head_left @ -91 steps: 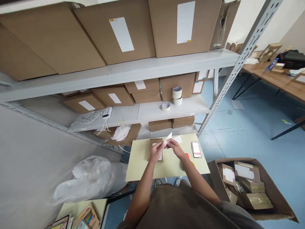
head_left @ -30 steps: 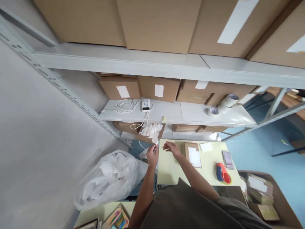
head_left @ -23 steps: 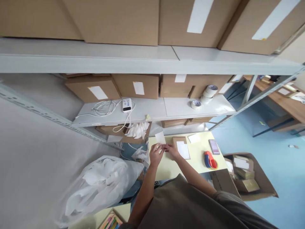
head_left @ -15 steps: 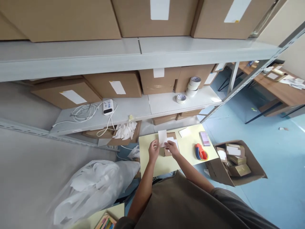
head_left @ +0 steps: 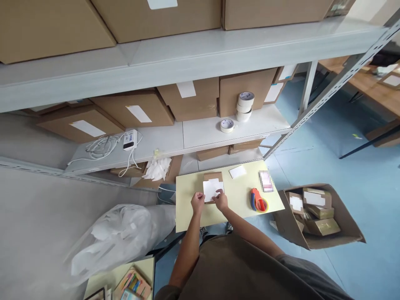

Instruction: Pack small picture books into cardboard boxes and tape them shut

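A small brown box (head_left: pixel 213 176) lies on the pale yellow table (head_left: pixel 187 216), with a white sheet (head_left: pixel 210 190) over its front part. My left hand (head_left: pixel 198 202) pinches the sheet's left edge. At the sheet's lower right is my right hand (head_left: pixel 221 201), its fingers bent and closed on the paper near the box's front edge. Right of the box lie a white card stack (head_left: pixel 238 171), a pink and white item (head_left: pixel 266 181) and a red and blue tape dispenser (head_left: pixel 258 201).
Metal shelving (head_left: pixel 187 68) with cartons spans the front. Tape rolls (head_left: pixel 227 125) and a white power strip (head_left: pixel 130 139) sit on its middle shelf. An open carton (head_left: pixel 337 208) of small boxes stands right, a plastic bag (head_left: pixel 125 233) left.
The white sheet has gone from raised above the box to lying over it, with both hands lower at its edges. The camera view has shifted slightly.
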Motion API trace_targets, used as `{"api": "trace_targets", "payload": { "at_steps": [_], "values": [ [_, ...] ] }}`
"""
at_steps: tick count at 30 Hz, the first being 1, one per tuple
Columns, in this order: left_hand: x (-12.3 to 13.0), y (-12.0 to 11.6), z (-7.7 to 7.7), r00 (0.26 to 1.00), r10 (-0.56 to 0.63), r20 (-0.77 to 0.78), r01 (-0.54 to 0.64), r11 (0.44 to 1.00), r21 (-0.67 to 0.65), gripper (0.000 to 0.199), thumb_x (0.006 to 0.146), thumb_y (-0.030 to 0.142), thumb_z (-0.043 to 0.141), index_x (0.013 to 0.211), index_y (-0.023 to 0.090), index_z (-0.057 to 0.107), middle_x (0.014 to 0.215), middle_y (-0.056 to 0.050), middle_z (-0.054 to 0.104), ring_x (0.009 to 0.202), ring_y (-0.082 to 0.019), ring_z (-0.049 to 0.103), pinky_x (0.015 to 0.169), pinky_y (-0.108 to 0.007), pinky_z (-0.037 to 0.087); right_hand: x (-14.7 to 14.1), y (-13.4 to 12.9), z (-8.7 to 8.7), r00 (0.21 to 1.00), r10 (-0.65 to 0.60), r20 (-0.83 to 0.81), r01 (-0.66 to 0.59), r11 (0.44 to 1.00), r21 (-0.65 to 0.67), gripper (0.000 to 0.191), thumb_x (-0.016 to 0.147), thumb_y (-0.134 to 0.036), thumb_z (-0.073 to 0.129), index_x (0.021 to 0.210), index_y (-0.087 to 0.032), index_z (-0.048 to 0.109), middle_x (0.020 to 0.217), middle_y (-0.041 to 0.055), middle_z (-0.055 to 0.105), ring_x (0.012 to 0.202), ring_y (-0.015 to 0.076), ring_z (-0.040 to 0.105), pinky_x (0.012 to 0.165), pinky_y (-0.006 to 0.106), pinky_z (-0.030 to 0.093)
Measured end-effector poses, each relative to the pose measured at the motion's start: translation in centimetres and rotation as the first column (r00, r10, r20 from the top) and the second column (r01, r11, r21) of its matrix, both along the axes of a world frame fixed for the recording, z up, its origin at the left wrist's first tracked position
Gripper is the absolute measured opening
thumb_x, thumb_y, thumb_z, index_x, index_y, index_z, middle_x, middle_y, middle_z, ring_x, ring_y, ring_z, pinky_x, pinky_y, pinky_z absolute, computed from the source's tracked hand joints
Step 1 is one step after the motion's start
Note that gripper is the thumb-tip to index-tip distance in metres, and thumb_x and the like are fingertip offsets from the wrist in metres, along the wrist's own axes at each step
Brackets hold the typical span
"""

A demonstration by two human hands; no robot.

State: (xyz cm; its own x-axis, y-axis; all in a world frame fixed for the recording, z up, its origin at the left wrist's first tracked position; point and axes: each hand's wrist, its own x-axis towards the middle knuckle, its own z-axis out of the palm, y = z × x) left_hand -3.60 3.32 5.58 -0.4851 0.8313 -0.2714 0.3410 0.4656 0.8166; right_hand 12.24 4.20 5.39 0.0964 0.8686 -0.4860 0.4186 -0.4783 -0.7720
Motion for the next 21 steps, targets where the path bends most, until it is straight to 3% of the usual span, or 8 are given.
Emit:
{"api": "trace_targets", "payload": {
  "at_steps": [10,21],
  "values": [
    [0.6,0.0,-1.4,0.996,-0.003,-0.089,-0.007,0.993,-0.119,0.006,0.076,0.023,0.07,0.079,0.023,0.064,0.083,-0.003,0.078,0.083,-0.02,0.076,0.081,-0.029,0.056,0.4,0.3,-1.6,0.976,0.169,0.136,-0.158,0.984,-0.087,0.021,0.086,-0.019,0.072,0.098,-0.025,0.056,0.081,-0.0011,0.071,0.077,0.018,0.066,0.067,0.024,0.039],
    [0.9,0.0,-1.0,0.994,-0.074,-0.077,0.068,0.995,-0.071,0.011,0.073,0.014,0.068,0.073,0.024,0.063,0.078,-0.002,0.076,0.079,-0.02,0.074,0.077,-0.029,0.054,-0.4,0.1,-0.9,0.899,0.269,0.347,-0.224,0.961,-0.164,0.022,0.09,-0.022,0.067,0.11,-0.024,0.059,0.1,0.0075,0.078,0.094,0.0229,0.072,0.072,0.028,0.041]
  ]
}}
